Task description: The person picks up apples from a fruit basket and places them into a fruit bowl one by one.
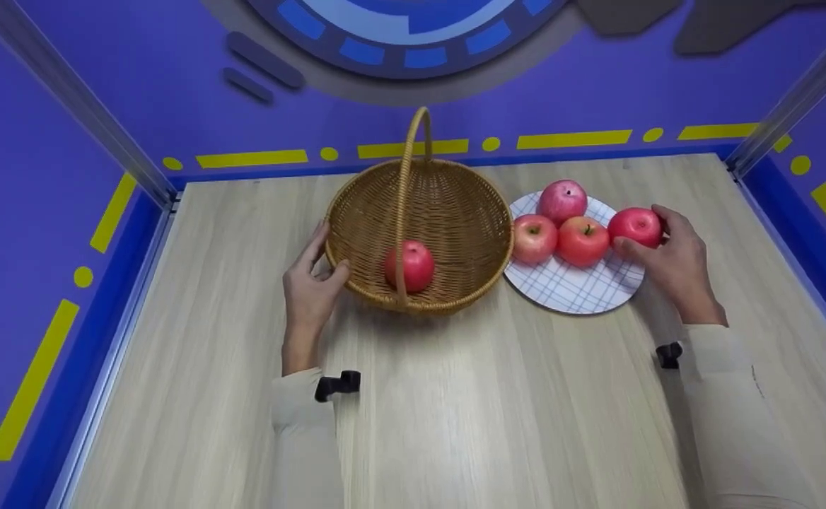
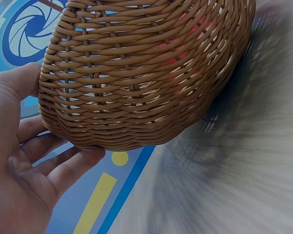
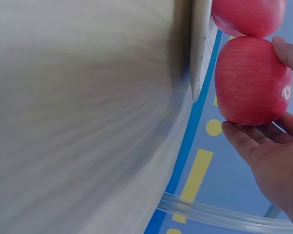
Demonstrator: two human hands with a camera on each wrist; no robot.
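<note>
A wicker basket with a tall hoop handle stands on the table, one red apple lying inside. At its left side my left hand holds the rim, thumb toward the front and fingers farther back; the left wrist view shows the fingertips against the weave. My right hand grips a red apple between thumb and fingers, at the right edge of a checked plate. On that plate sit a pinkish apple, a pale red apple and an orange-red apple.
The plate stands close against the basket's right side. Blue panels with yellow marks wall in the back and both sides of the wood-grain table. Black wrist mounts sit at both sleeves.
</note>
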